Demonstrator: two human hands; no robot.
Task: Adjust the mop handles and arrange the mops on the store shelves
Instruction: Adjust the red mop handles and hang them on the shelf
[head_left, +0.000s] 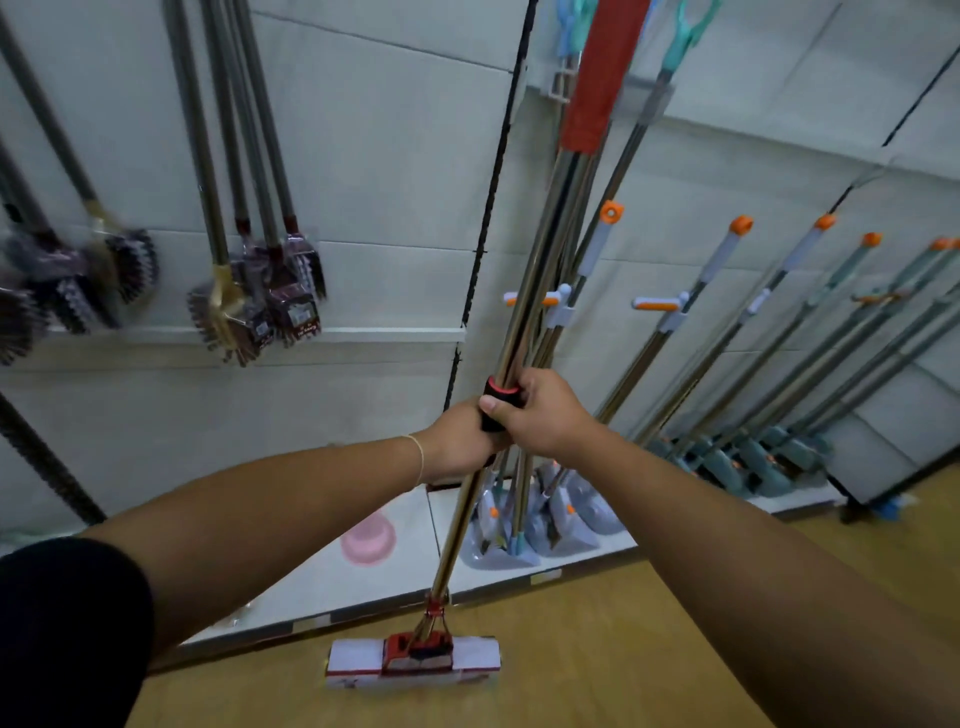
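A sponge mop stands on the wooden floor with its white and red head (413, 659) near the shelf base. Its metal handle (540, 260) rises to a red grip sleeve (597, 78) at the top. My left hand (457, 441) grips the handle just below the black and red adjusting collar (500, 402). My right hand (540, 413) curls round that collar. Behind the handle, several more mops (550, 514) with wrapped heads stand on the low white shelf (363, 577).
Brushes (260, 296) hang on long poles from the back panel at left. To the right, a row of teal squeeze mops (769, 457) with orange caps leans on the wall. A pink round object (369, 535) lies on the shelf. Wooden floor (597, 649) spreads in front.
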